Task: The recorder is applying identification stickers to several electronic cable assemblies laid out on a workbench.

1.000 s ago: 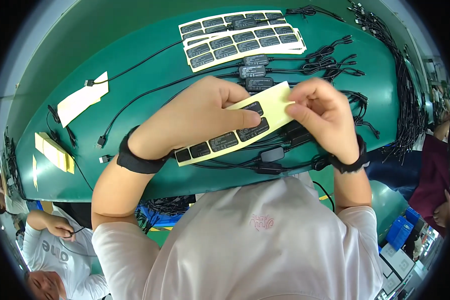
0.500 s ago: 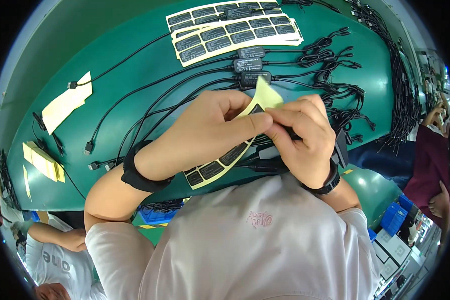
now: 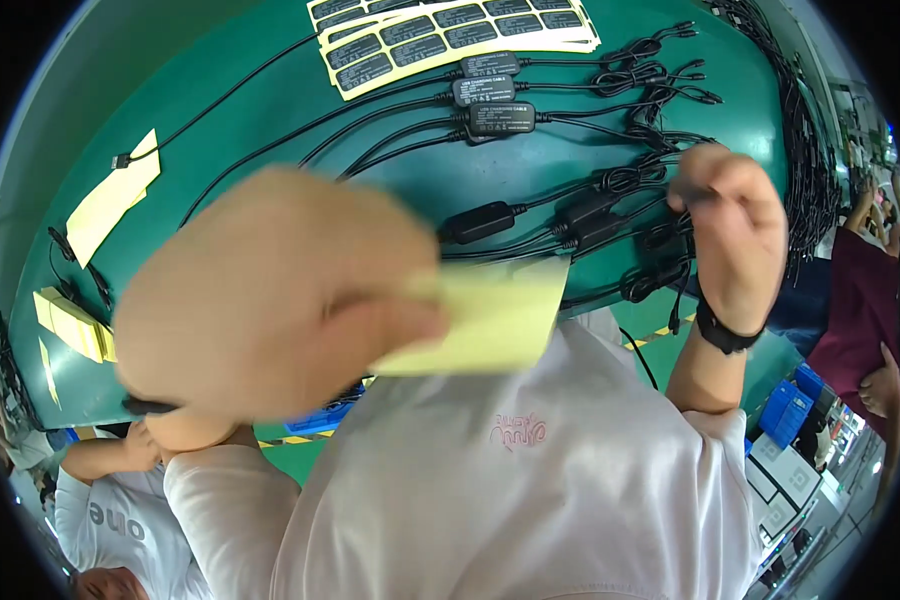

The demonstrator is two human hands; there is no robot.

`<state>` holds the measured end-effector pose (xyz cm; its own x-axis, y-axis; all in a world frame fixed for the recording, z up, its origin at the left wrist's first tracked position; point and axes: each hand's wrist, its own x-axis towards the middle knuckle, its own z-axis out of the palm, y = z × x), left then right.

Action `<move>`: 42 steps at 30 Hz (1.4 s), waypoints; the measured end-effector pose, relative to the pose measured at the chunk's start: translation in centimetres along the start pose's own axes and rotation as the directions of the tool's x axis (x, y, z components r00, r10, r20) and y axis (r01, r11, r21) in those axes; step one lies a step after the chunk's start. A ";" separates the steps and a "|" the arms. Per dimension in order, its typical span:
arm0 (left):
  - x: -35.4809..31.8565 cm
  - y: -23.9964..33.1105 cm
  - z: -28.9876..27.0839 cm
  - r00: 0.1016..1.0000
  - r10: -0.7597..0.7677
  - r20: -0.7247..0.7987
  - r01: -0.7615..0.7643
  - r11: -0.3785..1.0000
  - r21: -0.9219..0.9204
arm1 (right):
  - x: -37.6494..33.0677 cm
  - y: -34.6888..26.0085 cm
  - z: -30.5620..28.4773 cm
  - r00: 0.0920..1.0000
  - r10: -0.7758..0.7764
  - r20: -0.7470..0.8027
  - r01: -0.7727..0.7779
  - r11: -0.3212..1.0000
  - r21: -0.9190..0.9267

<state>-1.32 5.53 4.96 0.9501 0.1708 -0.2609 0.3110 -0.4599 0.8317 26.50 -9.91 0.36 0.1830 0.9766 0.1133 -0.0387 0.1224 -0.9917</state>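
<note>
My left hand (image 3: 280, 290), smeared by motion, is closed on a yellow label sheet (image 3: 505, 320), whose plain side shows in front of my shirt. Off to the right, my right hand (image 3: 738, 235) is raised with thumb and fingers pinched on a small dark label (image 3: 694, 195), partly blurred. Between the hands, charging cables with black boxes (image 3: 478, 222) lie on the green table. Farther away, more cable boxes (image 3: 502, 119) sit in a row, with labels on their tops.
Sheets of black labels (image 3: 445, 45) are stacked at the far side. Yellow paper pieces (image 3: 115, 205) and a yellow stack (image 3: 70, 322) lie at left. Coiled cable ends (image 3: 635, 75) and a long cable bundle (image 3: 800, 170) are at right. Other people are nearby on both sides.
My hands have come apart. The left swung left and nearer with the label sheet, turning its plain side up; the right moved right with a dark label. Cable boxes now show between them.
</note>
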 end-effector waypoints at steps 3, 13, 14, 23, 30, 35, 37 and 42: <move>-1.4 0.6 1.2 0.986 0.103 0.133 -0.137 0.949 0.283 | 0.2 2.3 0.1 0.993 -0.002 0.115 0.067 0.818 -0.572; -0.2 -0.5 5.7 0.980 0.190 -0.057 -0.118 0.788 0.604 | 1.9 5.7 3.5 0.846 -0.299 0.442 0.530 0.563 -0.634; 0.2 -0.7 5.7 0.978 0.195 -0.066 -0.117 0.789 0.603 | 2.1 5.9 3.5 0.856 -0.292 0.426 0.514 0.564 -0.646; 0.8 -1.3 7.0 0.964 0.253 -0.086 -0.153 0.786 0.600 | 3.4 4.9 1.8 0.805 -0.104 0.584 0.533 0.558 -0.636; 2.0 -3.7 8.0 0.972 0.212 -0.100 -0.118 0.811 0.573 | 3.8 6.2 2.1 0.744 -0.207 0.636 0.664 0.335 -0.668; 1.7 -4.2 7.8 0.952 0.265 -0.151 -0.160 0.857 0.491 | 3.5 3.9 2.9 0.905 -0.201 0.374 0.405 0.675 -0.617; 1.7 -4.4 7.7 0.953 0.283 -0.113 -0.178 0.818 0.547 | 2.9 2.9 3.4 0.982 0.046 0.183 -0.040 0.999 -0.036; 1.7 -4.5 8.2 0.951 0.273 -0.143 -0.158 0.830 0.535 | 3.3 2.3 4.2 0.756 0.646 0.102 -0.649 0.761 -0.015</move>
<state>-0.96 0.68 -3.23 0.9856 0.1617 0.0488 0.1202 -0.8746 0.4697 22.93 -5.62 -1.27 0.0135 0.8355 -0.5493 -0.1338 -0.5429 -0.8291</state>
